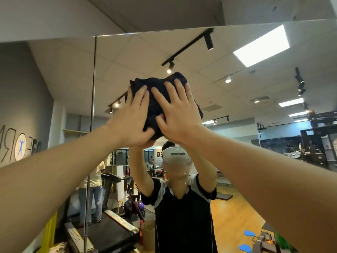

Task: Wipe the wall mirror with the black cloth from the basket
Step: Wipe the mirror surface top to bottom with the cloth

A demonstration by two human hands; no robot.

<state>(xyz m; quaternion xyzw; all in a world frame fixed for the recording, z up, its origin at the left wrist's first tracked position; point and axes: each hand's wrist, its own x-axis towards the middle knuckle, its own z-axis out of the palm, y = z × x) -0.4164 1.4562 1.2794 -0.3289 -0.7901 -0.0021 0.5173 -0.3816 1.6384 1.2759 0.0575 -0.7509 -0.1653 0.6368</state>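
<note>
A bunched black cloth point(156, 92) is pressed flat against the wall mirror point(228, 92), high up and near its middle. My left hand point(132, 117) lies on the cloth's left side with straight fingers spread upward. My right hand point(179, 112) covers the cloth's right side, fingers also straight and spread, its thumb touching the cloth's lower fold. Both arms reach up from the lower corners. The mirror shows my own reflection below the cloth, with both arms raised. No basket is in view.
A vertical seam point(92, 114) splits the mirror into panels at the left. Reflected behind me are a treadmill point(107, 227), a standing person point(93, 190), gym gear and a wooden floor. The mirror's top edge point(182, 30) runs just above the cloth.
</note>
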